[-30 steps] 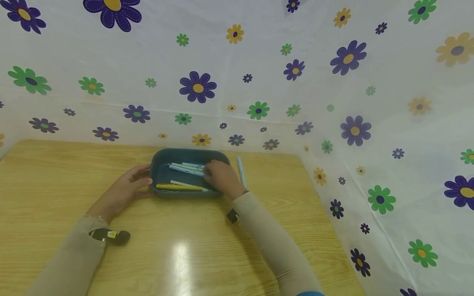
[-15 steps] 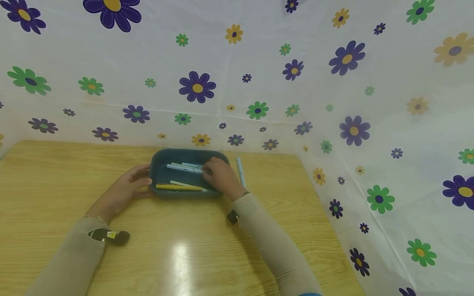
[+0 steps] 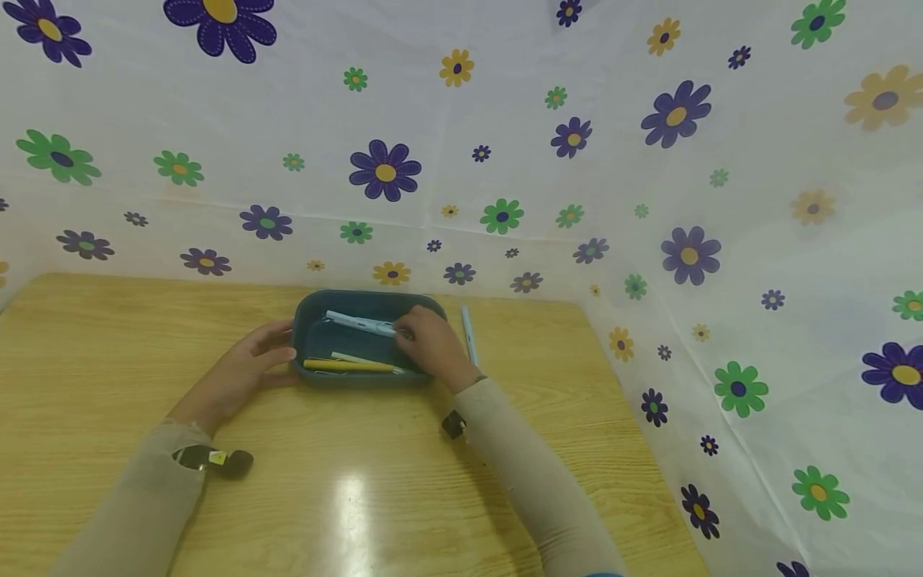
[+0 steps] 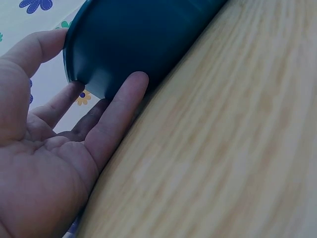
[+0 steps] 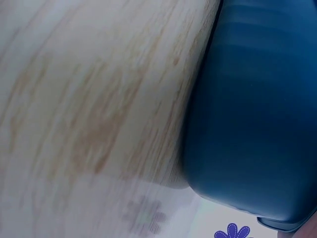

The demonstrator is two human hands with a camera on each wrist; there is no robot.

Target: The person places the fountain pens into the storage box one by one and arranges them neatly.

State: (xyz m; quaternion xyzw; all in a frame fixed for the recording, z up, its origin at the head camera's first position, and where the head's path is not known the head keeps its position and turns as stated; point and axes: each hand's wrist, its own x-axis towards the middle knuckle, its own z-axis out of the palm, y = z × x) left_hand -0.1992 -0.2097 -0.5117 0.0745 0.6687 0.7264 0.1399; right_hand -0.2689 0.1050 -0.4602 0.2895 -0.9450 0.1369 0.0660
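A dark teal plastic bin [image 3: 368, 381] stands near the table's far edge with several pens in it. Inside its right half, my right hand [image 3: 433, 344] pinches the right end of light blue pens [image 3: 356, 322], which lie bunched and slightly slanted; its fingertips are partly hidden. A yellow pen [image 3: 346, 365] and a pale, thin pen [image 3: 353, 357] lie along the bin's near side. My left hand [image 3: 252, 361] rests against the bin's left end, fingers mostly straight and spread around the corner in the left wrist view. The right wrist view shows mainly the bin's outer wall [image 5: 252, 114].
Another light blue pen [image 3: 469, 335] lies on the wooden table [image 3: 303, 497], just right of the bin. A white sheet with printed flowers [image 3: 433, 184] hangs behind the table and along its right side.
The light blue pens in the bin have shifted; their left ends have swung toward the far wall and drawn together at my right fingertips. My left hand and the bin stay put.
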